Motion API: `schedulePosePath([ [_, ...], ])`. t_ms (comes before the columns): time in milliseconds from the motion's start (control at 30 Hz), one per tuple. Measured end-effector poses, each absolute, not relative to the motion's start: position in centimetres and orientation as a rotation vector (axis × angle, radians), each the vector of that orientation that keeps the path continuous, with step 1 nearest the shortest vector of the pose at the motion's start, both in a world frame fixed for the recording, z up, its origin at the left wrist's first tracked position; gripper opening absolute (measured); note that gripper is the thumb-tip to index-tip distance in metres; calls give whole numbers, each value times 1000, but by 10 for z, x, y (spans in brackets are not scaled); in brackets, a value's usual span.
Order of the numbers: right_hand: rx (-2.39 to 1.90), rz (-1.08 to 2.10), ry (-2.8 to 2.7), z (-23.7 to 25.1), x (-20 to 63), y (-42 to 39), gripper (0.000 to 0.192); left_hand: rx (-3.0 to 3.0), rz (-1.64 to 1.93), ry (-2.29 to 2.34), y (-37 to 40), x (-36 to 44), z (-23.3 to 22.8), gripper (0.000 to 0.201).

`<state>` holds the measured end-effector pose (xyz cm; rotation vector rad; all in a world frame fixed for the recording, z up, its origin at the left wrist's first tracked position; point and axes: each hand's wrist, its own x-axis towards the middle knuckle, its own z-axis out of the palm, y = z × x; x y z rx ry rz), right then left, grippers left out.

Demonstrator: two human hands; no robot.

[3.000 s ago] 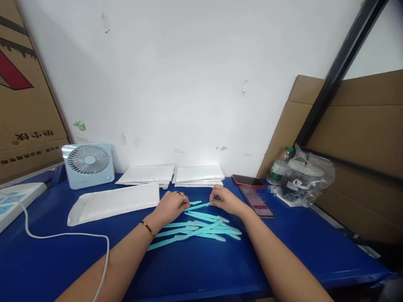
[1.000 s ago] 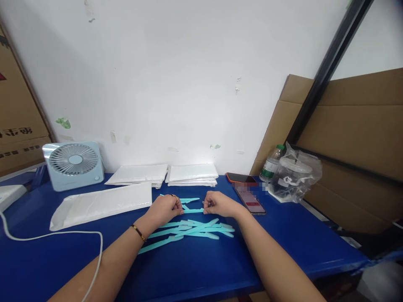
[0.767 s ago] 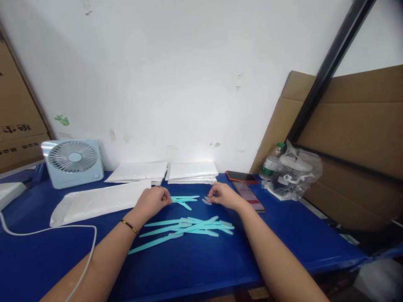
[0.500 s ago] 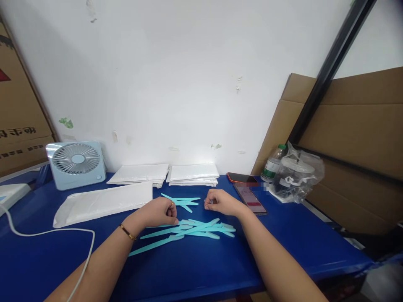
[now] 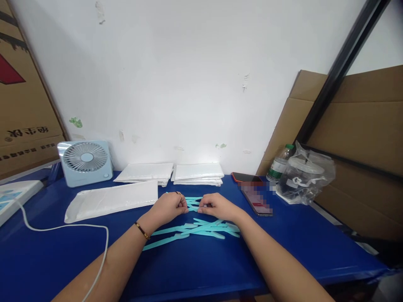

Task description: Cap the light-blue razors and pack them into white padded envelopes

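A: What are the sticks [image 5: 206, 229] looking like?

B: They're thin and turquoise, with a smooth, plastic look, tapering at one end and widening at the other. They're lying criss-crossed on the glossy blue table [image 5: 195, 272], nearer the body than the fingertips of both hands.

A: And the hands?

B: The left hand [image 5: 170, 207] is keeping its fingertips together, pinching a stick [image 5: 193, 208] that's showing only as a short strip between the hands. The right hand [image 5: 220, 206] is curling its fingers in at the strip's other end. Whether they're clamping on it, I can't tell.

A: Is anything lying beyond?

B: Yes, the back sticks [image 5: 193, 198] are lying just behind the fingertips, partly hidden. Farther back, flat white packs [image 5: 143, 172] in wrinkled, shiny film are lying in two piles near the wall [image 5: 189, 84]. A slim, flat phone [image 5: 258, 201] is resting beyond the right wrist.
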<state>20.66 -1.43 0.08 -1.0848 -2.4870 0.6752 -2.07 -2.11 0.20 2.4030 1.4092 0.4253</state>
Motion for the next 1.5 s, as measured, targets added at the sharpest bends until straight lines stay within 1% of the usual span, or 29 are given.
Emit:
schedulePosePath([
  [133, -1183, 565, -2433, -1, 221, -4, 26, 2465, 427, 1559, -14, -25, -2, 16],
  [267, -1357, 499, -2322, 4, 247, 2, 22, 2417, 454, 1587, -9, -31, -7, 16],
  [333, -1305, 596, -2380, 9, 255, 0, 23, 2397, 479, 1556, -10, -29, -6, 19],
  [400, -1212, 763, -2518, 14, 259, -3, 27, 2378, 483, 1500, -14, -26, -3, 22],
  [467, -1162, 873, -2650, 16, 260, -6, 32, 2360, 473, 1409, -21, -21, 3, 29],
  [567, -1129, 929, -2739, 16, 257, -7, 31, 2347, 445, 1271, -34, -14, 11, 38],
  [633, -1102, 937, -2710, 15, 254, -7, 29, 2348, 418, 1218, -41, -9, 13, 40],
  [800, -1120, 779, -2516, 11, 249, -5, 24, 2423, 392, 1248, -37, -10, 10, 33],
  [967, -1315, 576, -2329, 4, 252, 4, 14, 2447, 445, 1554, -16, -30, 3, 24],
  [1067, -1366, 521, -2280, 6, 258, 4, 12, 2448, 475, 1571, -13, -33, 1, 25],
  [1167, -1376, 657, -2403, 14, 269, -1, 14, 2484, 465, 1433, -19, -25, 1, 28],
  [1300, -1416, 934, -2660, 19, 281, -7, 24, 2504, 428, 1381, -26, -16, 4, 28],
  [1400, -1410, 940, -2734, 14, 274, -8, 22, 2482, 454, 1349, -30, -13, 6, 30],
  [1500, -1289, 814, -2721, 7, 255, -9, 14, 2492, 465, 1278, -33, -9, 6, 34],
])
